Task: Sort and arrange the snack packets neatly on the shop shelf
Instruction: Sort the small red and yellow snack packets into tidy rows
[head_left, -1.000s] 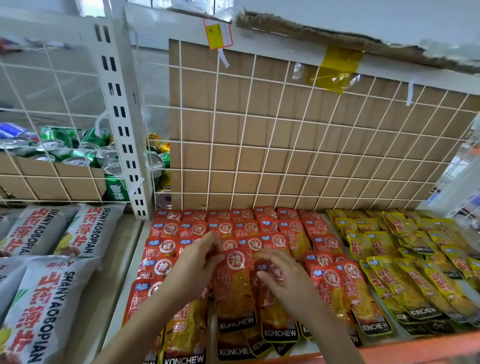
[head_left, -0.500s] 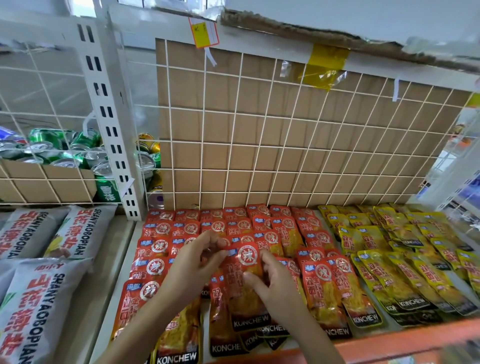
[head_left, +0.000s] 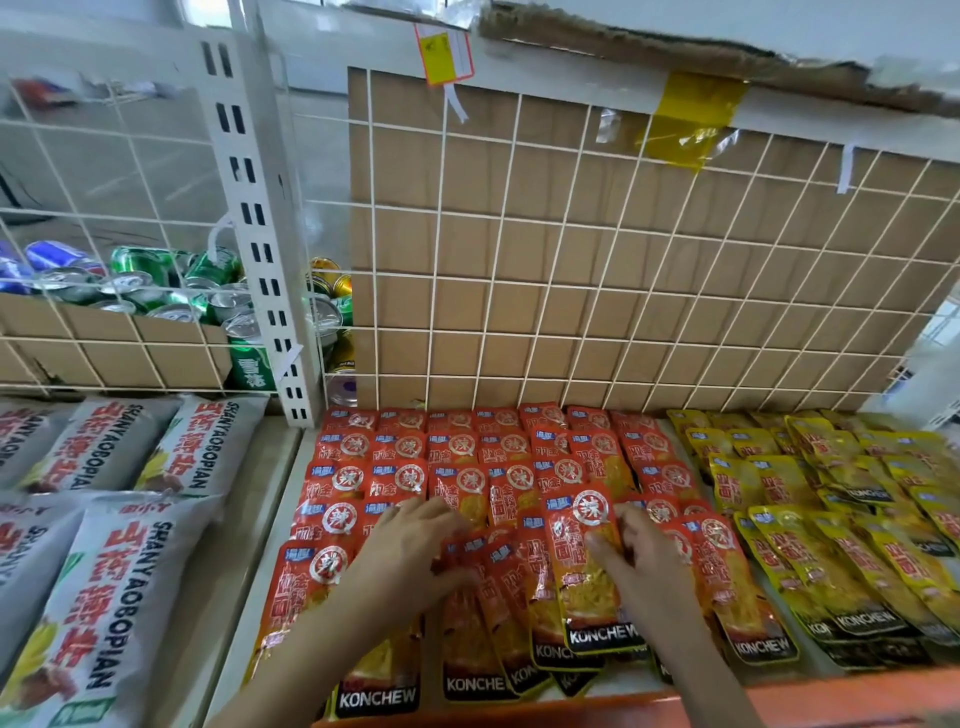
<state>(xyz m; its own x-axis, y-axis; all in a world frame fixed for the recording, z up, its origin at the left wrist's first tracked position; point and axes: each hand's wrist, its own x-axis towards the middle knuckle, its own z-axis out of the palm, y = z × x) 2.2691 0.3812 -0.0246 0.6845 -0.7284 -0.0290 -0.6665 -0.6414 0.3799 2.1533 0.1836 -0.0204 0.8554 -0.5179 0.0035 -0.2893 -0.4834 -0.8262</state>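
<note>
**Shelf layout.** The red foil snack packets (head_left: 457, 447) lie flat in overlapping rows on the shop shelf (head_left: 805, 696), filling the centre of the frame from the back panel down to the orange front lip. Each packet carries a round white emblem near its top and a black "KONCHEW" band at its bottom. The yellow foil snack packets (head_left: 831, 545) lie in similar rows just beside them, at centre right and lower right. The two colours meet along a line right of centre.

**Right hand.** Your right hand (head_left: 644, 566) is at lower centre. Its grip is closed on one raised red packet (head_left: 576, 597). The thumb presses the packet's front face and the fingers curl round its right edge. This packet sits above its neighbours, its black band overlapping the front row.

**Left hand.** Your left hand (head_left: 410, 551) is just left of it, fingers bent onto the top edges of the fanned red packets in the front row. Whether this grip pinches a packet cannot be told.

**Surroundings.**
- Large grey plastic bags printed "SHANYAOBOPIAN" (head_left: 119, 597) lie at lower left.
- Green drink cans (head_left: 156, 291) are behind the mesh at centre left.
- A white slotted steel upright (head_left: 254, 218) divides the two bays.
- A brown cardboard sheet behind a white wire grid (head_left: 566, 239) forms the back panel.
</note>
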